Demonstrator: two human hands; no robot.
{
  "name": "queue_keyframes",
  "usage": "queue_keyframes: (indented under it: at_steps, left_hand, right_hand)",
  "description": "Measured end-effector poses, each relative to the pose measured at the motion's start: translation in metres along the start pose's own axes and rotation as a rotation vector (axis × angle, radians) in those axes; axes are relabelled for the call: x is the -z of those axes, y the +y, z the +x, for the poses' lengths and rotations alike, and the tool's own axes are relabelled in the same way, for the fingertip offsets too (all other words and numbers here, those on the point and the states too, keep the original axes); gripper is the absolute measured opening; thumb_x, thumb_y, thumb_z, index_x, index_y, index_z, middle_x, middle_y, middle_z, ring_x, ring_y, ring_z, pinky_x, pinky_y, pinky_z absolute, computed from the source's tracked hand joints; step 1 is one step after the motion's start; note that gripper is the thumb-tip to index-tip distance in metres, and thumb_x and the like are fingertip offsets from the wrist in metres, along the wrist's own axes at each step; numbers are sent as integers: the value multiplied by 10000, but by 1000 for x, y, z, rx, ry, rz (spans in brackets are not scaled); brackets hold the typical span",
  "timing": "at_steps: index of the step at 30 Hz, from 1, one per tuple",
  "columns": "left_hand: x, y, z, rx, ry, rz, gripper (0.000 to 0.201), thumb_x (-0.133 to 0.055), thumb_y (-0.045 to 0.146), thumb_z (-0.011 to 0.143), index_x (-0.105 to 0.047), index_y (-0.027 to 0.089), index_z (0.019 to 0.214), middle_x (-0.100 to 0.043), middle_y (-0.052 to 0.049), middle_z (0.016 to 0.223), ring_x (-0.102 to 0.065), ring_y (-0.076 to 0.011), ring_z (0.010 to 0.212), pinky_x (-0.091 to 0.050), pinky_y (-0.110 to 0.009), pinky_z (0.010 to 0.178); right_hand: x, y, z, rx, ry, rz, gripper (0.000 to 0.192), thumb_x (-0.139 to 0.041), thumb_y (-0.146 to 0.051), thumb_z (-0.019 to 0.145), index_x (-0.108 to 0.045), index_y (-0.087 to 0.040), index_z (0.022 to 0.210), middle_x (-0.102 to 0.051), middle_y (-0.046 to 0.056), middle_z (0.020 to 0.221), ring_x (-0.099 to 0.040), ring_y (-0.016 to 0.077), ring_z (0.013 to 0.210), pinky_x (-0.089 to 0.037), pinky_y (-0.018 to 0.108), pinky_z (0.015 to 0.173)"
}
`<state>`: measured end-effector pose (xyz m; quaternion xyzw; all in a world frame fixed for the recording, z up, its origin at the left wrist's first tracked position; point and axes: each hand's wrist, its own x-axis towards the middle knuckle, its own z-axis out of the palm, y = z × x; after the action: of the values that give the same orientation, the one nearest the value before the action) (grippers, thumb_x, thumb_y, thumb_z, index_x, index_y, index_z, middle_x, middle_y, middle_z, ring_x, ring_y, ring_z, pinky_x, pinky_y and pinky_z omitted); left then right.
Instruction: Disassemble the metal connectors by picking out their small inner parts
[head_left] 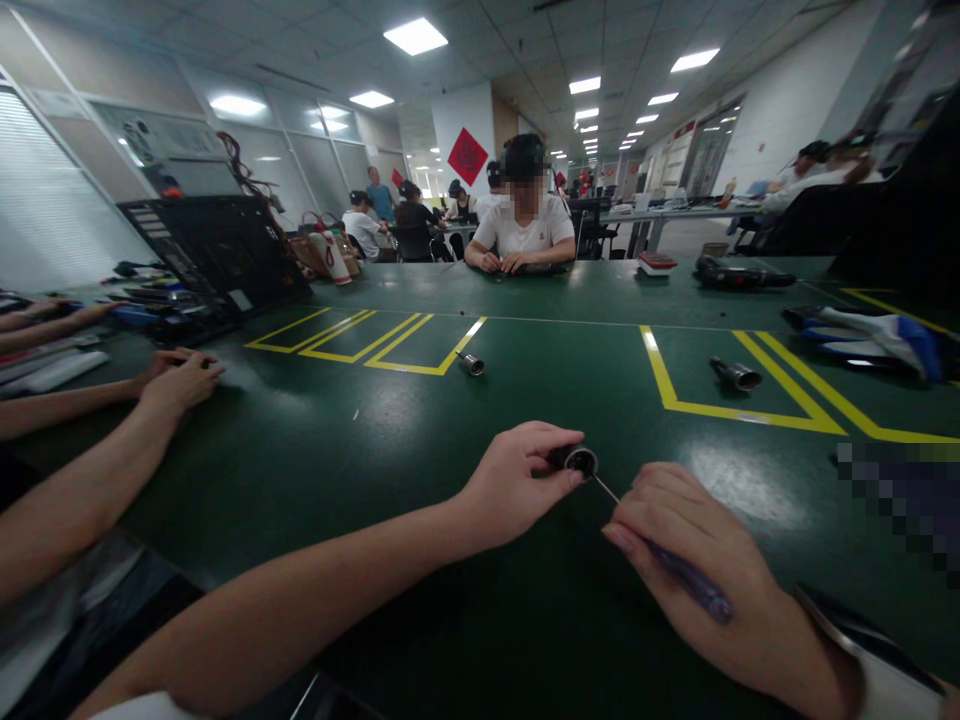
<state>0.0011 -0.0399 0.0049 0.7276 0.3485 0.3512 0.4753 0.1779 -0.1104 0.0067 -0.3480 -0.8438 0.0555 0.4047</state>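
Head view: screwdriver (pixel 691 582) at the mouth of a metal cup (pixel 581 459), right of frame centre
The left hand (pixel 517 482) pinches the cup between thumb and fingers, open end showing; the right hand (pixel 690 535), lower right of the frame, is closed around the screwdriver, whose thin shaft reaches the cup's rim; whether the tip sits inside cannot be told; off-axis pressure could make the tip skid toward the left hand; a loose fingertip hold could let the cup twist; two similar parts (pixel 472 364) (pixel 739 377) lie on the table (pixel 360 455), above centre and at right.
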Motion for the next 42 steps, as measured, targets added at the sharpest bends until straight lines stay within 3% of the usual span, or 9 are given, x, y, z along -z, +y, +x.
queue_keyframes:
  at_steps: [6,20,33,42]
  left_hand:
    - [-2,-1,4,87,47,-231,353,-677,141,688,-565,117,1023,-660,-88,945,-644,-180,862,-512,-365,818]
    - [-2,9,1,110,98,-287,191,-603,47,712,-555,120,881,-667,-48,881,-642,-132,802,-511,-288,746]
    - [-2,2,1,91,92,-173,185,-636,172,719,-544,128,874,-650,-28,776,-636,-130,707,-507,-264,648]
    - [-3,0,2,107,117,-92,149,-612,131,700,-548,126,835,-633,-15,723,-615,-112,633,-479,-229,573]
  right_hand:
    - [-3,2,-1,114,16,-67,124,-480,-80,848,-571,-164,853,-605,39,719,-540,160,698,-456,344,701]
    - [-2,3,-3,119,84,-13,125,-488,-76,832,-541,-189,843,-609,25,716,-604,170,754,-483,356,805]
    - [-4,-6,2,132,62,-71,135,-477,-76,840,-580,-161,858,-615,36,693,-562,161,663,-483,342,689]
    - [-7,-8,0,147,17,-113,117,-471,-108,866,-574,-158,843,-612,33,704,-552,160,662,-465,352,687]
